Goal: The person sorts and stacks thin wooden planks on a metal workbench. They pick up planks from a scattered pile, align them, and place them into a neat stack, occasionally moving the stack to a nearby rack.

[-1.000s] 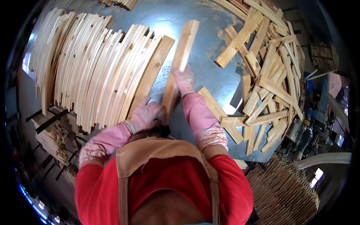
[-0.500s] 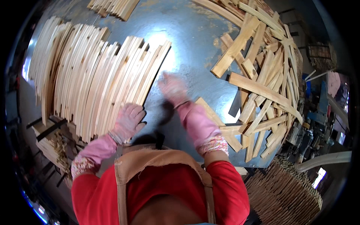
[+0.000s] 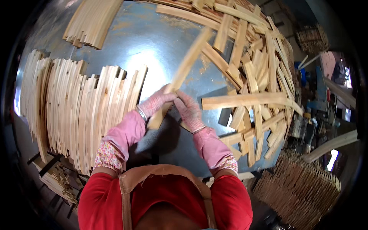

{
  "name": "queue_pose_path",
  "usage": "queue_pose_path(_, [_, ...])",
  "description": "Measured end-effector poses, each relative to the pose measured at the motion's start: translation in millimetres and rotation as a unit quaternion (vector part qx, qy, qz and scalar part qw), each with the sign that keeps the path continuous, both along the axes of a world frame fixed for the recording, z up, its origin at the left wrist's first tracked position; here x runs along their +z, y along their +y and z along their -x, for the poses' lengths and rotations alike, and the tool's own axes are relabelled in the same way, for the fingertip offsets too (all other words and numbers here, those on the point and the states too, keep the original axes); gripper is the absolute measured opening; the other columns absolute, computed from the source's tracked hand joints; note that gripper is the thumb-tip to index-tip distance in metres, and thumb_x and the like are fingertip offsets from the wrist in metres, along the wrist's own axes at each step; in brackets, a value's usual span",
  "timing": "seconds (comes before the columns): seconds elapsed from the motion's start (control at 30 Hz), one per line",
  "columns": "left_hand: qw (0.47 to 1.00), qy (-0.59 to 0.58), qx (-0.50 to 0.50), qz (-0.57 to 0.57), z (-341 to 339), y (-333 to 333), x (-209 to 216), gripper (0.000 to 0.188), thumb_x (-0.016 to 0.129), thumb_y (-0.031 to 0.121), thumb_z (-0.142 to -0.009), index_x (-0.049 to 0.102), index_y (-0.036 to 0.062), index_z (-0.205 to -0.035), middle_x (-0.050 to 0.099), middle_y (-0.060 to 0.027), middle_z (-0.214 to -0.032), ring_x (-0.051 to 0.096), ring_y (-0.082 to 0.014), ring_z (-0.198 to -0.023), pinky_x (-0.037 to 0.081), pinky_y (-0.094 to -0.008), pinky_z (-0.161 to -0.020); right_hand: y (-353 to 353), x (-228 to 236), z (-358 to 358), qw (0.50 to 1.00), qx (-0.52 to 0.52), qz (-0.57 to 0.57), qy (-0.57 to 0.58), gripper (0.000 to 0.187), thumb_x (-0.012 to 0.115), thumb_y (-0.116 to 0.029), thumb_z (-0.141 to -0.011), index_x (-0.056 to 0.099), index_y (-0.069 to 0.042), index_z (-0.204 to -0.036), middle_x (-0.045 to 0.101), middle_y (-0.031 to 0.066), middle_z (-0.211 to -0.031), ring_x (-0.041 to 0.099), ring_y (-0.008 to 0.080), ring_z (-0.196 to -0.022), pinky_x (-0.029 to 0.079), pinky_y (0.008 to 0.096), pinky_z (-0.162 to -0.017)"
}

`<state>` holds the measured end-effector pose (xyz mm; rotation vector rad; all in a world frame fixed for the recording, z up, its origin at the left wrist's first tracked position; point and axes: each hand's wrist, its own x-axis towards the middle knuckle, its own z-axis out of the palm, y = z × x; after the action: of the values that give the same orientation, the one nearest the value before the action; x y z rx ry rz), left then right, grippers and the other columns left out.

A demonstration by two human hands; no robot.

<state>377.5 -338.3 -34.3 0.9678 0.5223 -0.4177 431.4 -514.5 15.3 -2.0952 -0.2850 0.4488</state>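
A pale wooden slat (image 3: 190, 59) slants across the middle of the metal table (image 3: 153, 50), its far end raised up and to the right. My left hand (image 3: 156, 102), in a light glove, is closed around its lower half. The gloved fingers of my right hand (image 3: 189, 112) press together against the slat's right edge, touching the left fingertips; their tips are partly hidden. To the left, a row of slats (image 3: 88, 111) lies side by side. On the right, a loose pile of slats (image 3: 245, 100) lies crisscrossed.
A bundle of slats (image 3: 94, 23) lies at the far left of the table. Below the table's right corner stands a large stack of wood pieces (image 3: 299, 188). More wood (image 3: 57, 180) sits low at the left on dark bars. Machinery (image 3: 306, 122) stands beyond the right side.
My left hand has left the row and come to the middle, where it grips a slat. My right hand has joined it there. The view has shifted, so the row appears lower.
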Motion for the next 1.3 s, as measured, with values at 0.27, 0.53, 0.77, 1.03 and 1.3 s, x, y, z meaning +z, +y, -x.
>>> queue_pose_path(0.27, [0.997,0.053,-0.053,0.020,52.0,21.7,28.7,0.057,0.074,0.019,-0.086,0.060,-0.0008,-0.137,0.076,-0.0152,-0.112,0.076,-0.0245,-0.090,0.065,-0.0391,-0.080,-146.2,-5.0,-70.0,0.811,0.242,0.469,-0.253,0.048,0.062,-0.055,-0.100,0.079,-0.013,-0.115,0.078,0.0106,-0.113,0.064,0.0318,-0.119,0.030,0.0558,-0.119])
queue_pose_path(0.53, [0.865,0.070,0.058,-0.494,230.3,161.7,109.4,0.065,0.078,0.036,-0.088,0.065,-0.0009,-0.140,0.079,-0.0188,-0.104,0.075,-0.0287,-0.096,0.060,-0.0417,-0.090,-171.0,-10.1,-48.2,0.737,0.434,0.491,-0.166,0.061,0.062,-0.069,-0.093,0.072,-0.015,-0.121,0.075,0.0172,-0.115,0.065,0.0380,-0.117,0.040,0.0528,-0.110])
queue_pose_path(0.77, [0.587,0.210,0.051,-0.780,410.4,341.2,140.9,0.043,0.067,0.046,-0.096,0.076,0.0051,-0.104,0.076,-0.0188,-0.099,0.076,-0.0374,-0.092,0.060,-0.0500,-0.086,-151.3,13.4,-70.4,0.587,0.487,0.645,-0.048,0.066,0.074,-0.068,-0.083,0.076,-0.022,-0.130,0.071,0.0152,-0.137,0.066,0.0365,-0.129,0.048,0.0493,-0.111])
queue_pose_path(1.03, [0.607,0.258,0.098,-0.745,525.5,476.9,146.4,0.067,0.054,0.057,-0.106,0.058,0.0126,-0.155,0.071,-0.0196,-0.139,0.065,-0.0378,-0.129,0.047,-0.0418,-0.113,7.1,58.9,-34.7,0.788,0.310,0.520,-0.114,0.048,0.072,-0.050,-0.095,0.076,-0.010,-0.122,0.077,0.0241,-0.115,0.074,0.0430,-0.111,0.058,0.0505,-0.094])
queue_pose_path(1.3, [0.654,0.187,0.082,-0.729,542.2,543.0,91.5,0.075,0.048,0.063,-0.108,0.053,0.0068,-0.158,0.058,-0.0197,-0.157,0.054,-0.0368,-0.146,0.040,-0.0425,-0.123,96.0,-88.6,-41.5,0.914,0.009,0.405,-0.033,0.086,0.057,-0.062,-0.101,0.065,0.017,-0.133,0.075,0.0310,-0.122,0.070,0.0432,-0.121,0.052,0.0460,-0.105])
